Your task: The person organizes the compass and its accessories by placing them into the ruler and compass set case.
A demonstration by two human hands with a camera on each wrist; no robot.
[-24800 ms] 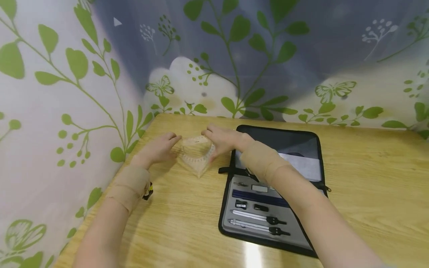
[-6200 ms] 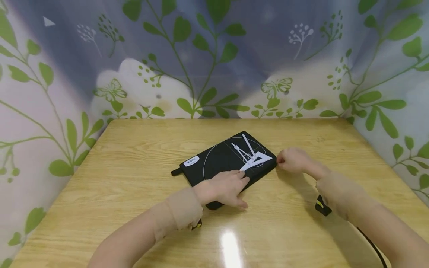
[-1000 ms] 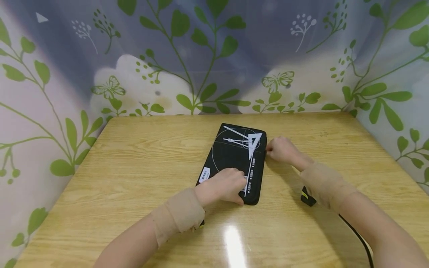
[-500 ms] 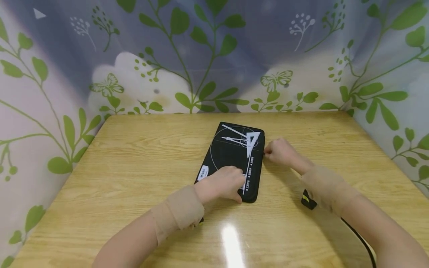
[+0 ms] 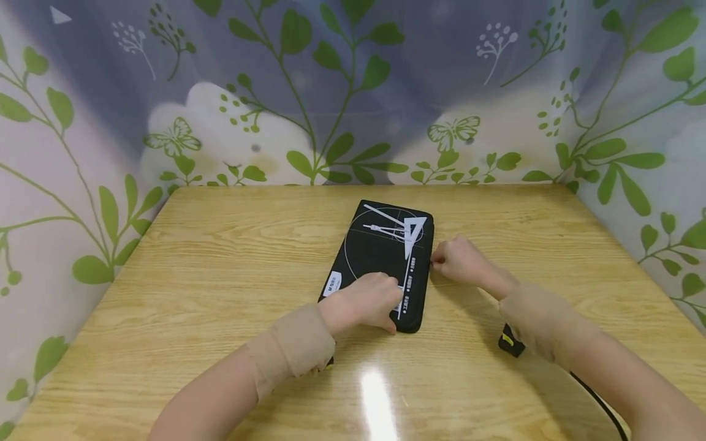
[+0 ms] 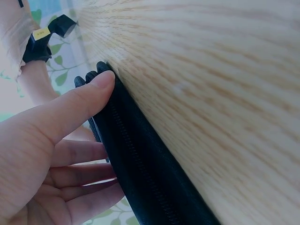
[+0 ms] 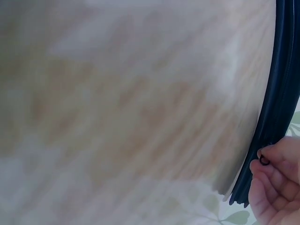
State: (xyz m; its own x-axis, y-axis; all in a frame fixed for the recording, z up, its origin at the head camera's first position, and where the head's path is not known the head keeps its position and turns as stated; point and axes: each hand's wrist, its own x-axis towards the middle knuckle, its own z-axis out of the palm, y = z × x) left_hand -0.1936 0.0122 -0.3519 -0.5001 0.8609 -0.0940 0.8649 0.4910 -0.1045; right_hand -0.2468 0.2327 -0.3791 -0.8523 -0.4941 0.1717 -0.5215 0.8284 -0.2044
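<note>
A flat black zip case (image 5: 380,245) printed with a white compass and set square lies on the table, its cover down. My left hand (image 5: 368,301) grips its near end. In the left wrist view the thumb (image 6: 101,86) presses the zipped edge, and the fingers lie along the other side. At the right long edge my right hand (image 5: 460,260) pinches the zipper pull (image 7: 264,160), a small dark ring in the right wrist view. Zipper teeth run along the black edge there. The case's contents are hidden.
The wooden table (image 5: 220,245) meets leaf-patterned walls (image 5: 353,92) at the back and both sides. Each wrist wears a beige wrap with a small black camera (image 5: 512,340) below it. A black cable (image 5: 598,401) runs beside the right forearm.
Earlier the case lay open and both hands held a clear set square; later it lay closed and slanted. Since then it has turned more lengthwise. Lately the right hand slides slightly nearer along its edge.
</note>
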